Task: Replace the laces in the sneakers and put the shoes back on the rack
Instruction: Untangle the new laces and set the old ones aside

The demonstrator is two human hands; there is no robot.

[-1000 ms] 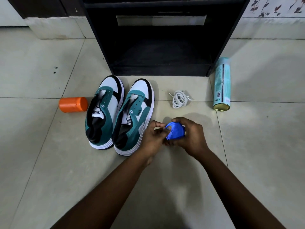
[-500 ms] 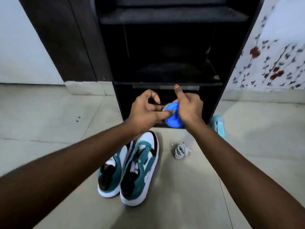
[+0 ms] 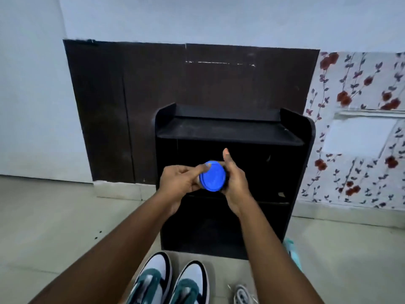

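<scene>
Both hands are raised in front of the rack (image 3: 232,132), holding a small blue lidded container (image 3: 212,176) between them. The right hand (image 3: 235,179) wraps around the container's far side with the thumb sticking straight up; the left hand (image 3: 178,179) holds the near left side, fingers curled, its thumb pressed on the upper edge of the blue lid. The lid faces the camera, so the container's short axis points back toward the person. What is inside cannot be seen.

The sneakers (image 3: 168,279) stand side by side on the floor well below the hands and slightly to the left of them, toes pointing toward the rack, so their long axis runs away from the person. No laces are visible on the parts that show, though most of each shoe is cut off by the frame edge. A coil of white lace (image 3: 242,295) lies on the floor below the right forearm, just to the right of the sneakers and apart from them. A teal can (image 3: 292,252) lies beyond the right arm, beside the rack's foot.

By my judgement, lacing has not begun. The lace lies nearer the right hand, the shoes nearer the left; both call for a downward reach once the container is dealt with.
</scene>
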